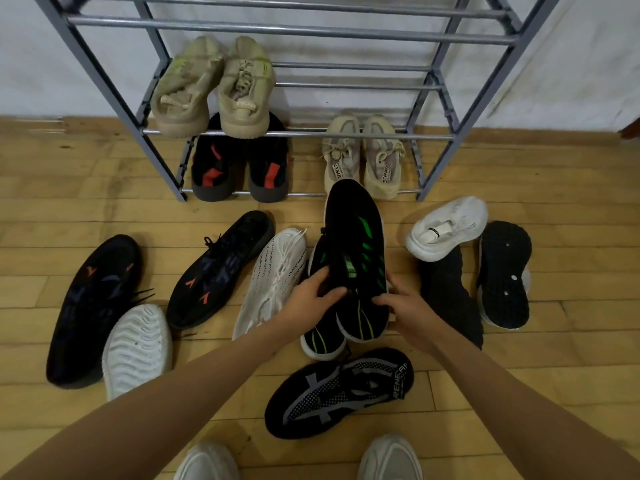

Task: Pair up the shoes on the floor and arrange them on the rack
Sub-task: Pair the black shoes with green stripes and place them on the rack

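Two black shoes with green stripes (353,237) are held side by side above the floor, toes toward the grey metal rack (298,134). My left hand (311,296) grips the left shoe of the pair near its opening. My right hand (405,306) grips the right one at its heel side. On the rack sit a khaki pair (211,88) on the middle shelf, and a black-and-red pair (239,164) and a beige pair (363,157) on the bottom shelf.
Loose shoes lie on the wooden floor: two black-orange ones (93,306) (221,268), white ones (273,278) (446,230) (136,351), a black-grey one (339,389), and dark ones at the right, one sole-up (504,275). My own white shoes (391,459) stand at the bottom.
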{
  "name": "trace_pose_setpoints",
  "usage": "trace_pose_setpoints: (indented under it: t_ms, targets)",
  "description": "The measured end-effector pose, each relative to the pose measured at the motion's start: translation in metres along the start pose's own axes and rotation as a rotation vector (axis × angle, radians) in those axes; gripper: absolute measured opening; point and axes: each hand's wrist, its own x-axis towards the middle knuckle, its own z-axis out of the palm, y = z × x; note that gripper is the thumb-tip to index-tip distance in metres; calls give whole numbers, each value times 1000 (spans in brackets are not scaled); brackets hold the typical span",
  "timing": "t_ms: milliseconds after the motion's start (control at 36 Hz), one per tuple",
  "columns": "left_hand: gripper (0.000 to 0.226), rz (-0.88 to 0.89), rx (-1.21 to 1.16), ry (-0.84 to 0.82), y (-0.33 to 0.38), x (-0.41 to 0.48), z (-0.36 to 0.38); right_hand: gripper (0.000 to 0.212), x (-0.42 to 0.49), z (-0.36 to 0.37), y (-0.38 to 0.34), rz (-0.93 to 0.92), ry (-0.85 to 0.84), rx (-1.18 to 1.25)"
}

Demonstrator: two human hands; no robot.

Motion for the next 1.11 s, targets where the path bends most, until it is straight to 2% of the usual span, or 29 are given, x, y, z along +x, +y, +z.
trace_pose_setpoints:
  t_ms: [83,167,250,389,556,611,694,778,833,889,972,1111]
  targets:
    - [35,16,256,36,-2,4,-5,59,1,-9,4,-29,105,22]
    - [39,-116,637,148,-15,1,-4,56,1,-18,14,12,172,-6]
    - [49,-315,779,18,-27,-8,5,58,-1,-20,21,-12,187,-133]
    - [63,-509,640,-107,-28,-1,18,59,-1,-16,19,-31,207,-290]
    - [78,-530,528,-76,-32,6,13,47,-7,-18,33,83,189,-346]
    - [73,-531,469,-100,-35,6,11,46,-4,-19,37,77,201,-345]
    - [47,-532,297,-86,-38,3,10,50,-2,-26,35,86,221,-274]
    - [23,-482,116,-27,-35,-3,10,41,-5,-30,27,109,197,-137]
    - [12,-480,-13,31,-29,-9,9,37,-6,-29,22,80,189,-180]
    - [20,-489,-83,56,-24,-10,3,36,-7,-26,17,39,189,-242]
    - [30,-503,-133,55,-16,-12,-11,31,-9,-20,10,17,151,-184]
    - [22,-492,-280,62,5,-20,-26,33,-14,-9,-3,37,137,41]
